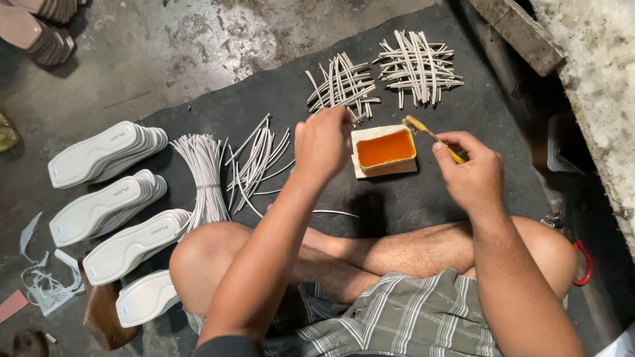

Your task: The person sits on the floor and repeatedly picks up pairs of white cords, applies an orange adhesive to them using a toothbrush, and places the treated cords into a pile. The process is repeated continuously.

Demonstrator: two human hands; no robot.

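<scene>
My left hand (pixel 323 144) is pinched on a thin white strip (pixel 358 118), held just left of a small tray of orange glue (pixel 385 149). My right hand (pixel 468 170) grips a yellow brush (pixel 430 135) whose glue-smeared head hovers over the tray's right end. The tray sits on a dark mat (pixel 410 198) in front of my crossed legs. Beyond it lie two crossed piles of white strips (pixel 341 84), (pixel 418 67). Loose strips (pixel 259 162) lie to the left of my left hand.
A tied bundle of white strips (pixel 205 173) lies beside stacks of white shoe insoles (pixel 106 153), (pixel 102 206), (pixel 135 244), (pixel 147 297) at the left. Scraps of white mesh (pixel 41 284) lie on the concrete floor. A rough wall (pixel 595 86) and a red hook (pixel 585 262) are at the right.
</scene>
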